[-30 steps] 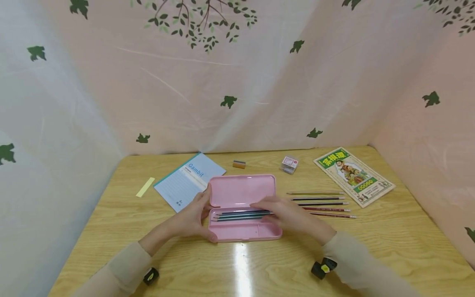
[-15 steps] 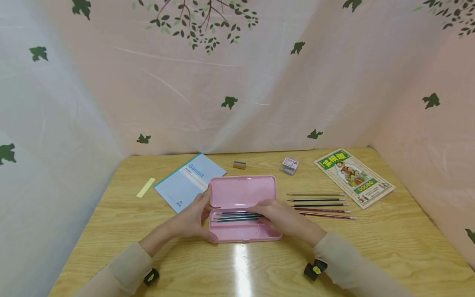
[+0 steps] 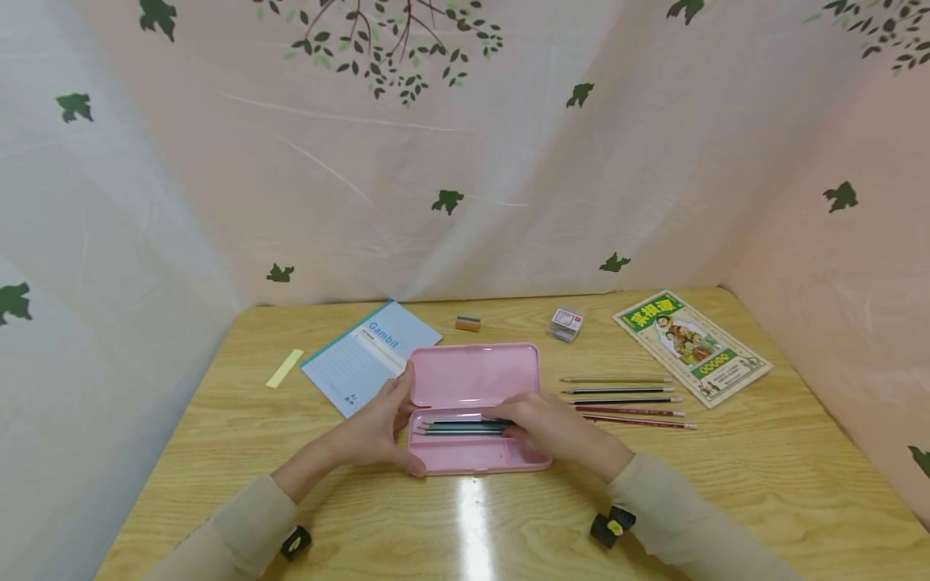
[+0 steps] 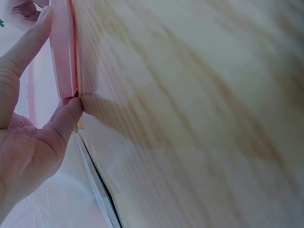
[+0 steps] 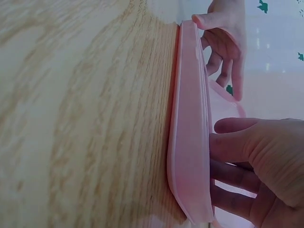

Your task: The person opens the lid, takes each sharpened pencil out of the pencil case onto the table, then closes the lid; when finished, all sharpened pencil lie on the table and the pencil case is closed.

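A pink pencil case (image 3: 458,457) lies on the table with its lid (image 3: 475,375) raised toward the back. Across its left end my left hand (image 3: 370,428) grips it, thumb at the front corner and fingers behind. In the left wrist view, the thumb and a fingertip meet the case's pink side wall (image 4: 62,52). Several dark green pencils (image 3: 461,428) lie in the long back compartment, points to the left. My right hand (image 3: 555,428) reaches over the right end with curled fingers and pinches the pencils, hiding their rear ends. In the right wrist view its fingers dip inside the rim.
Several more pencils (image 3: 625,400) lie in a row to the right of the case. Behind are a blue notebook (image 3: 370,355), a small brown sharpener-like block (image 3: 468,323), a small clear box (image 3: 565,324) and an illustrated booklet (image 3: 693,347). A yellow strip (image 3: 284,368) lies at left.
My right hand has shifted left over the case, covering more of the pencils' rear ends. The left hand keeps its grip on the case's left end.
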`<state>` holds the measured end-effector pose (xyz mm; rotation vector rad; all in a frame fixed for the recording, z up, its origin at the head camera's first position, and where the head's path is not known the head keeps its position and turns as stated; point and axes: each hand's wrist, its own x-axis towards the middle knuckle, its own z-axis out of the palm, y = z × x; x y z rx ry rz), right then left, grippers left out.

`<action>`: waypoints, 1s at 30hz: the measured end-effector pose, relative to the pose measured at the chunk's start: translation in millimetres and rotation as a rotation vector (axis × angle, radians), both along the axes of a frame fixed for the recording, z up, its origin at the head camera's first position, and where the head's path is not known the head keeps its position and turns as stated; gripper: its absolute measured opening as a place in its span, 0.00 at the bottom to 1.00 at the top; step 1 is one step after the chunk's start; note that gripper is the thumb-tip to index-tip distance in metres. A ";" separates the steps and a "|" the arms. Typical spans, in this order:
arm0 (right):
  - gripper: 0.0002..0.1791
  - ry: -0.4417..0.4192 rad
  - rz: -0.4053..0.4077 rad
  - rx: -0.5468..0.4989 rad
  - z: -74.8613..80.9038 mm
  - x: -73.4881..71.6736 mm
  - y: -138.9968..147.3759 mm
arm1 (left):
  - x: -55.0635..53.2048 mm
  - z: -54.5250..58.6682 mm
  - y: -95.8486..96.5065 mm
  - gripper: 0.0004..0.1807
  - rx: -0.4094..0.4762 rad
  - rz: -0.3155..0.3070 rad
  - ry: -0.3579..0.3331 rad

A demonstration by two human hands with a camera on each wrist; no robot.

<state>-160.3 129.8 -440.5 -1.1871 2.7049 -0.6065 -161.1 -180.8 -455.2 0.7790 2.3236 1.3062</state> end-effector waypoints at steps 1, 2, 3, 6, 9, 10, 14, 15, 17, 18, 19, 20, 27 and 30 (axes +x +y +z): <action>0.23 -0.004 0.000 0.003 0.3 0.0 -0.2 | -0.1 -0.1 0.0 0.84 -0.001 0.000 0.002; 0.23 -0.006 0.002 0.005 0.3 -0.3 -0.4 | -0.1 -0.1 -0.1 0.84 -0.001 0.000 0.004; 0.23 -0.012 0.002 0.008 0.3 -0.4 -0.6 | -0.1 -0.2 -0.2 0.84 -0.001 0.000 0.004; 0.23 -0.020 0.001 0.016 0.3 -1.2 -1.4 | -0.1 -0.5 -0.5 0.84 0.000 -0.001 0.005; 0.23 -0.014 -0.002 0.023 -0.4 -2.3 -2.4 | -0.1 -0.3 -0.9 0.84 -0.001 0.000 0.006; 0.23 -0.009 -0.003 0.026 -0.7 -2.8 -2.7 | -0.1 -0.2 -1.0 0.84 -0.002 0.000 0.008; 0.21 0.002 -0.001 0.028 -1.6 -4.5 -3.9 | -0.2 0.4 -0.8 0.84 0.004 -0.001 -0.006; 0.21 0.003 -0.001 0.029 -1.7 -4.7 -4.0 | -0.3 0.4 -0.9 0.84 0.007 -0.001 -0.010; 0.20 0.001 0.002 0.023 -1.8 -5.0 -3.9 | -0.4 0.5 -0.7 0.84 0.009 -0.001 -0.019; 0.20 0.002 0.004 0.021 -2.0 -5.0 -3.8 | -0.4 0.5 -0.6 0.84 0.007 0.000 -0.019; 0.20 0.005 0.005 0.020 -2.2 -5.0 -3.6 | -0.5 0.5 -0.7 0.84 0.003 0.001 -0.016; 0.20 0.007 0.006 0.019 -2.5 -5.0 -3.5 | -0.6 0.4 -0.7 0.84 -0.001 0.002 -0.012; 0.18 0.034 0.015 -0.004 -2.6 -3.7 -2.5 | -0.4 1.0 -0.5 0.84 -0.009 0.002 0.002; 0.18 0.047 0.021 -0.010 -2.3 -2.8 -2.1 | 0.0 1.5 -0.8 0.83 -0.017 0.002 0.004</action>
